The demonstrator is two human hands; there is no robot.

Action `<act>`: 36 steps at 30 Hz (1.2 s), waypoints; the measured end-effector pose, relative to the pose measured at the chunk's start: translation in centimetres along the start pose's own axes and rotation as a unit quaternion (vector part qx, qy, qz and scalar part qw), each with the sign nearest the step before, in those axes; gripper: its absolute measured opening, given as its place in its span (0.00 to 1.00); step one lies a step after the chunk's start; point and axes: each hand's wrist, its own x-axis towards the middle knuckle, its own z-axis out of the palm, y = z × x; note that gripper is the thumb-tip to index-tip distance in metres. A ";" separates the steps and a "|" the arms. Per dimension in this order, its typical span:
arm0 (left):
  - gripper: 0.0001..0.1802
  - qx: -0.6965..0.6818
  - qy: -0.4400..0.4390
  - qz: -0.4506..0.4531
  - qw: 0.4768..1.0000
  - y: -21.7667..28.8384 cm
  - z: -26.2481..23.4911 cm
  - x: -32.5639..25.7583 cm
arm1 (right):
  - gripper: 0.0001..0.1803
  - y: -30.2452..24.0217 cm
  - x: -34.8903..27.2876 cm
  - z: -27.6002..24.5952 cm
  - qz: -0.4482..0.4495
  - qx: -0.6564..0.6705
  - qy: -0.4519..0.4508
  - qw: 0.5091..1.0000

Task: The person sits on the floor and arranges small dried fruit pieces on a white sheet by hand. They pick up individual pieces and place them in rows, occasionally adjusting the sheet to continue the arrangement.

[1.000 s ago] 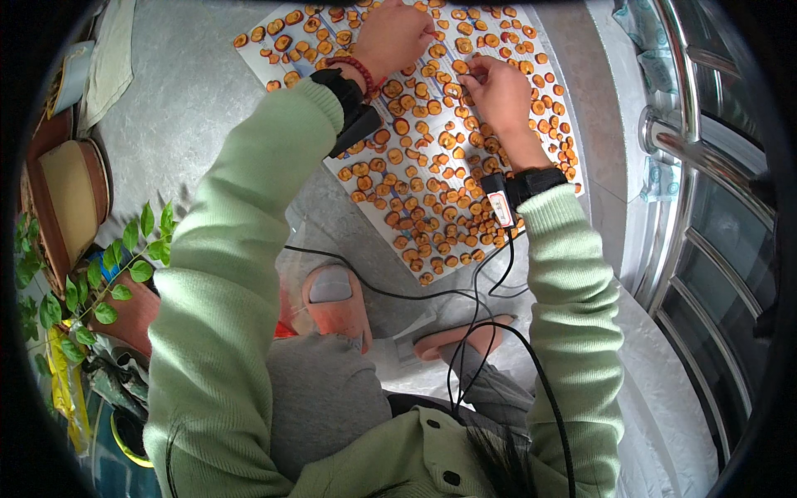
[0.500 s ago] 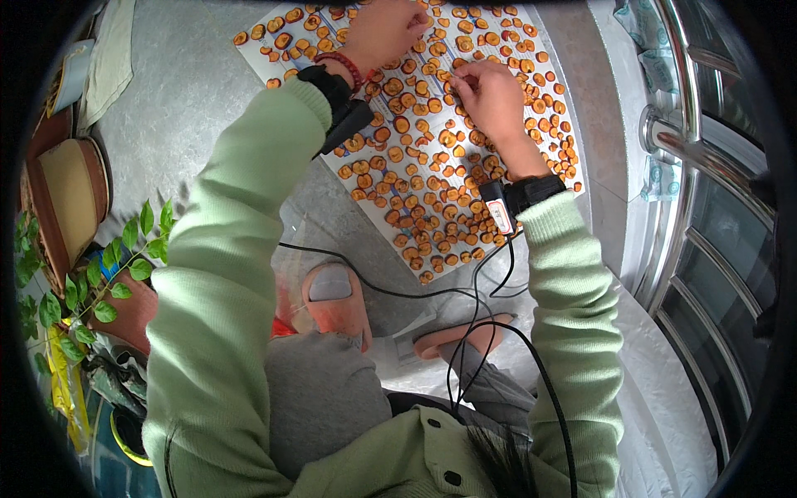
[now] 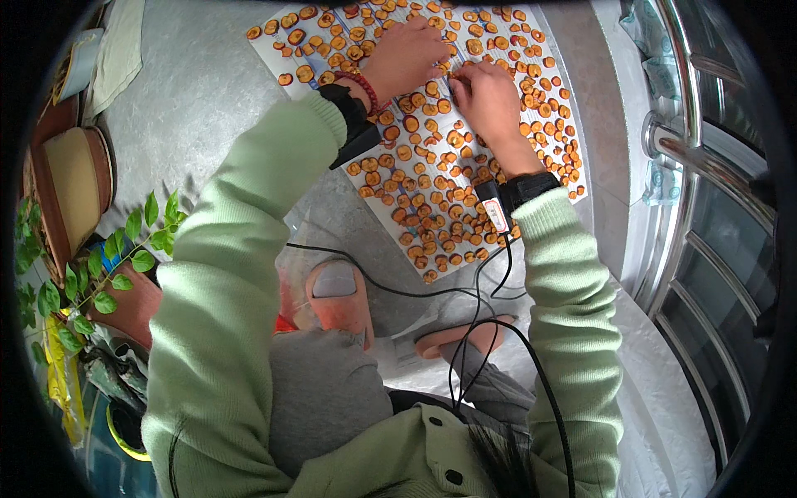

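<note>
Left hand (image 3: 408, 56) has come closer to right hand (image 3: 490, 95) than before; both over fruit slices (image 3: 411, 124) spread across printed sheet (image 3: 278, 65). Whether either grip pinches: cannot tell.

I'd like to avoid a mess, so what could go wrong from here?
The black cable by the sheet's lower edge might drag slices out of place. The left hand and right hand work close together among crowded slices and could nudge some. A pink slipper near the sheet might catch its edge.
</note>
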 end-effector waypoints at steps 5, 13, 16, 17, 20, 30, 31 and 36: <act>0.10 0.019 -0.009 0.005 1.000 0.2 0.1 -0.1 | 0.06 0.0 -0.2 0.1 0.005 0.008 -0.003 1.000; 0.05 0.092 -0.040 0.047 0.994 0.8 -0.5 0.4 | 0.06 -0.1 -0.2 0.1 0.005 0.009 0.003 1.000; 0.04 0.102 -0.028 0.067 0.992 0.9 -0.8 0.5 | 0.05 -0.2 -0.2 0.1 0.008 0.007 0.003 1.000; 0.04 0.101 -0.022 0.062 0.993 0.9 -0.9 0.5 | 0.05 -0.2 -0.2 0.0 0.008 0.006 0.003 1.000; 0.04 0.085 0.000 0.051 0.995 0.5 -1.0 0.3 | 0.06 -0.2 -0.3 0.0 0.008 0.008 0.000 1.000; 0.08 -0.055 -0.098 -0.018 0.994 -1.8 0.1 0.4 | 0.08 0.1 -0.4 0.0 0.014 0.022 -0.017 1.000; 0.10 -0.078 -0.114 -0.016 0.990 -2.2 0.7 0.3 | 0.08 0.1 -0.4 0.1 0.012 0.022 -0.016 1.000; 0.10 -0.205 -0.134 -0.045 0.968 -5.2 4.3 0.1 | 0.09 0.2 -0.4 0.2 0.007 0.021 -0.002 1.000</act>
